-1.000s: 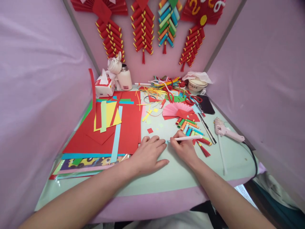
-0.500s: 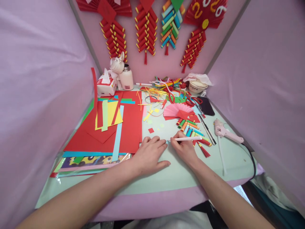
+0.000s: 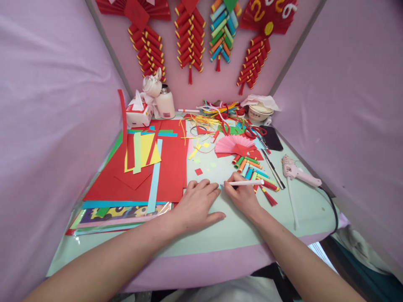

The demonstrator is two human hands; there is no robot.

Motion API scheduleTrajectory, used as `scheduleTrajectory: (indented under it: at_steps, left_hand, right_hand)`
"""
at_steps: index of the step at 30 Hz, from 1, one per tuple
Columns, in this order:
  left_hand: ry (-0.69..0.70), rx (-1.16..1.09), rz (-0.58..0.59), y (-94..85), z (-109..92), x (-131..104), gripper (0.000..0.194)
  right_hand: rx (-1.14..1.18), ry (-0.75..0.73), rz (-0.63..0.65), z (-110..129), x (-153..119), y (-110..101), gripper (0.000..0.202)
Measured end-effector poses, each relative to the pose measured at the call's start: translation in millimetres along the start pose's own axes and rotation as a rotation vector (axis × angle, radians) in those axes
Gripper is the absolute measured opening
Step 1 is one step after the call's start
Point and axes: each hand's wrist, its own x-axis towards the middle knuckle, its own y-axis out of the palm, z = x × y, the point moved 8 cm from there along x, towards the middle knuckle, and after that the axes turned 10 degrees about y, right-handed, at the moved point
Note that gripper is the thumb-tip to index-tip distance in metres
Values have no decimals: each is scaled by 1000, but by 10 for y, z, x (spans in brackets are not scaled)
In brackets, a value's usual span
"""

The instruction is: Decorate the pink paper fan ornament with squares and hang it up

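Observation:
My right hand (image 3: 241,193) grips a white pen (image 3: 247,182), its tip pointing left toward a small light blue bit at my left fingertips. Flat on the pale green table lies my left hand (image 3: 200,205), palm down with the thumb spread; what is under its fingers is mostly hidden. Just beyond my right hand is a row of coloured paper rolls (image 3: 249,172) with a red tassel (image 3: 270,198), below a pink paper fan (image 3: 234,145). Left of my left hand are red sheets (image 3: 171,167) with a yellow sheet (image 3: 147,147) on top.
A pink glue gun (image 3: 297,172) with a cord lies at the right, near tweezers (image 3: 273,168) and a black phone (image 3: 273,138). Behind are red scissors (image 3: 252,132), tangled pipe cleaners (image 3: 220,110), bowls (image 3: 260,113), a bottle (image 3: 165,102) and a tissue box (image 3: 138,115).
The white pen has tilted slightly, its rear end a little lower and further left. Both hands stay in nearly the same place, and the view has shifted slightly.

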Motion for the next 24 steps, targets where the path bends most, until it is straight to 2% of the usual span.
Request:
scheduleTrajectory:
  at_steps: [11, 24]
  left_hand:
    - [-4, -33, -5, -10, 14, -8, 55]
    - [2, -40, 4, -1, 20, 0, 57]
  right_hand:
    - [46, 44, 17, 0, -3, -6, 24]
    - [63, 23, 31, -11, -8, 19, 22]
